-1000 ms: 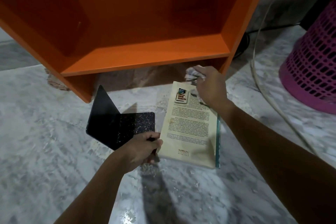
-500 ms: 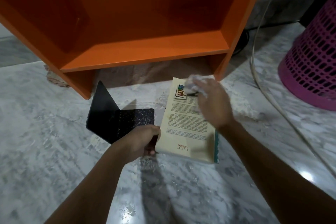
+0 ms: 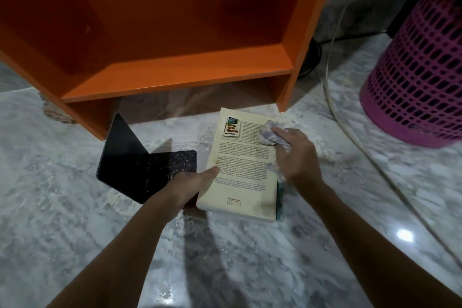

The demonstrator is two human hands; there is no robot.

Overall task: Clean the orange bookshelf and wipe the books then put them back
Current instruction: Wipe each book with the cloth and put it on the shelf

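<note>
One book [image 3: 240,170] lies flat on the floor [image 3: 75,220] between both hands | left hand [image 3: 190,187] clamps its edge, thumb on top, apparently steadying it | right hand [image 3: 297,157] presses a bunched cloth [image 3: 268,135] to the cover | orange bookshelf [image 3: 175,82] stands beyond the hands

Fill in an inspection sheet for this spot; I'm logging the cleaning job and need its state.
Surface: marble floor, pale smears around the book.
Job's things: orange bookshelf stands on the floor, with no books in its visible compartment; book lies flat in front of it, back cover up; cloth rests on the book's upper right.
Clutter: black bookend left of the book.
Grippers: left hand grips the book's left edge; right hand presses the cloth onto the cover.
Cables: white cable crosses the floor right of the shelf; black cable behind it.
Surroundings: pink basket, far right.
</note>
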